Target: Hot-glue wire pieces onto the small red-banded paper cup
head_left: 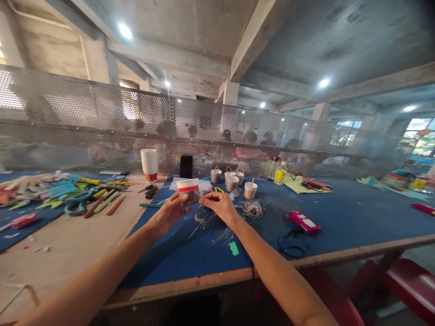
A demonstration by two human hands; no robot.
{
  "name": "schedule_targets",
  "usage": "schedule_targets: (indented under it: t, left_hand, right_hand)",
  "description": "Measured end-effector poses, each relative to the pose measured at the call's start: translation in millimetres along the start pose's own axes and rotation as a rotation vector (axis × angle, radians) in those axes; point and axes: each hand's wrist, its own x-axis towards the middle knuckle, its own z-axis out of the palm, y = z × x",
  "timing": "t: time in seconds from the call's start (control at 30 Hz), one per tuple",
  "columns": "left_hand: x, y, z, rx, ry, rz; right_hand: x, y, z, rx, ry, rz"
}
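A paper cup (188,184) with a white rim, a red band and a darker lower part is held upright by my left hand (171,209), fingers around its left side. Close to the cup's right side, my right hand (217,206) has thumb and fingertips pinched together. What lies between those fingertips is too small to make out, and whether they touch the cup I cannot tell. Below the hands lie thin wires (220,236) and a tangled bundle of pale cord (250,209). Yellow-handled pliers (218,189) show partly behind my right hand.
Several small cups with wire loops (232,182) and a cup with a stick (250,190) stand beyond. Stacked paper cups (149,164), a phone (186,166), scissors (76,204) and wooden tools are leftward. Rightward sit a bottle (280,174) and a pink device (305,222). A perforated screen (102,113) rises behind.
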Motion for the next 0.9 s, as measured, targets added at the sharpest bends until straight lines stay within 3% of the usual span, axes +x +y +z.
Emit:
schedule_targets:
  t: [0.17,0.33,0.9]
  left_hand:
    - [-1.2,2.6,2.2,-0.002,-0.029,-0.012]
    - [-2.0,1.5,3.3,0.02,-0.055,-0.022]
    - [0.8,-4.2,-1.5,0.023,-0.097,-0.007]
  right_hand:
    - [1.6,-2.4,0.8,0.005,0.12,-0.108]
    - [1.9,-5.3,1.1,0.05,0.146,-0.043]
    - [4.0,2.0,0.6,0.044,0.221,-0.049]
